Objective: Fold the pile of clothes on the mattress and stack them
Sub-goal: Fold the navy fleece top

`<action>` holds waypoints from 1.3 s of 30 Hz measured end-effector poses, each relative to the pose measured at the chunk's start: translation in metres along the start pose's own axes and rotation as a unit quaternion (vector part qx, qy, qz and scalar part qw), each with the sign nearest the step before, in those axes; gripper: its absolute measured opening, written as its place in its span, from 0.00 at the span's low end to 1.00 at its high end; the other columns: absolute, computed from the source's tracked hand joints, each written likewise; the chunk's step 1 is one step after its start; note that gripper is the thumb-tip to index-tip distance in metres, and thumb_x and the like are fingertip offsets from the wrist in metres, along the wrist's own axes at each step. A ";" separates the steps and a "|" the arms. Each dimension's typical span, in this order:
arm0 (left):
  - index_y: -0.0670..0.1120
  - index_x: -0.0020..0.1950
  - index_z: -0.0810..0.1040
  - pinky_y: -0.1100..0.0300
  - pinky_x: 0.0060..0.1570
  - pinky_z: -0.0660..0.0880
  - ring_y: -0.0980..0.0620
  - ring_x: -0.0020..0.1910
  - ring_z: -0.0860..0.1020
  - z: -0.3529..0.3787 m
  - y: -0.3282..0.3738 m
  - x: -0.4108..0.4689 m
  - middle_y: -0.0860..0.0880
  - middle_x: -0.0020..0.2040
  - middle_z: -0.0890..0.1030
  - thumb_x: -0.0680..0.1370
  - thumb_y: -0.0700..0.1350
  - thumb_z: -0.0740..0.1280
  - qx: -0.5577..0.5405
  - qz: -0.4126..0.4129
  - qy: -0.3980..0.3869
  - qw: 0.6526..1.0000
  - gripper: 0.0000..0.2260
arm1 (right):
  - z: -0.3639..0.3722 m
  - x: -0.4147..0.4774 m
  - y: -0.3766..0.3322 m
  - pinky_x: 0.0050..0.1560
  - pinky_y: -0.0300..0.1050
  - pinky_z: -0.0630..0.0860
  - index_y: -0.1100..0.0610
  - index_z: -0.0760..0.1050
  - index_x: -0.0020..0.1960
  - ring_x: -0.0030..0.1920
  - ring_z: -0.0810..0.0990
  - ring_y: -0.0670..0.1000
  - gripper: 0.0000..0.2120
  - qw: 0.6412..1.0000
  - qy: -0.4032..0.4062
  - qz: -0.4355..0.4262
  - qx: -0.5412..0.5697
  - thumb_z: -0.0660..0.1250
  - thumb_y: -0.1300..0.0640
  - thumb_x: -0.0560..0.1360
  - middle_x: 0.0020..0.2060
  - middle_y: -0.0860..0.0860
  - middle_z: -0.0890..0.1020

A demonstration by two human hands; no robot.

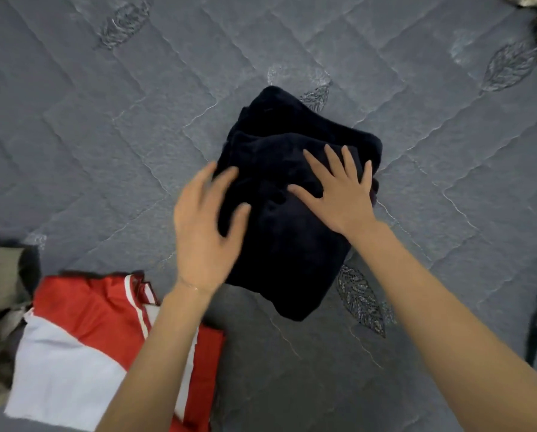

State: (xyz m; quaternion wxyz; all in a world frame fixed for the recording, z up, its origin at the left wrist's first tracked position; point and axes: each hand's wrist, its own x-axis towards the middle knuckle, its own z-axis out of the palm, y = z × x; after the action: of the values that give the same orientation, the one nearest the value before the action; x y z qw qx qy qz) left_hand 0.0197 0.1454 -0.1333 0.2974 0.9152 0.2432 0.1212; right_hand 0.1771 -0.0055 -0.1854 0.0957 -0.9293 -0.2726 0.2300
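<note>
Folded dark fleece garment [292, 254] sits mid-frame on the quilted mattress [120, 135], right hand [338, 194] flat and splayed pressing it, left hand [204, 229] slack, empty, at its 9 o'clock edge; fold seemingly done, next likely stacking near the red-and-white garment [83, 332] at 7 o'clock.

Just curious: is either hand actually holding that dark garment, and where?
Nothing is gripped. The right hand lies flat, fingers spread, atop the folded dark garment; the blurred left hand touches its left edge, fingers loose.

Soft, even light — blurred edges
</note>
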 end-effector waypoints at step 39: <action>0.49 0.79 0.48 0.51 0.75 0.46 0.47 0.78 0.49 0.075 -0.065 -0.037 0.45 0.79 0.51 0.78 0.62 0.54 -0.037 -0.291 0.000 0.956 0.34 | 0.013 0.088 -0.001 0.74 0.63 0.50 0.41 0.39 0.78 0.77 0.52 0.56 0.49 0.993 -0.069 0.023 0.090 0.59 0.23 0.67 0.79 0.49 0.51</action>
State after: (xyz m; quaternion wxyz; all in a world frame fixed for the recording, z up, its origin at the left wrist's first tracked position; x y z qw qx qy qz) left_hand -0.0081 0.1354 -0.2351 0.3537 0.7929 0.4948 0.0383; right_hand 0.2363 0.0449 -0.2296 0.1544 -0.9047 -0.2357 0.3194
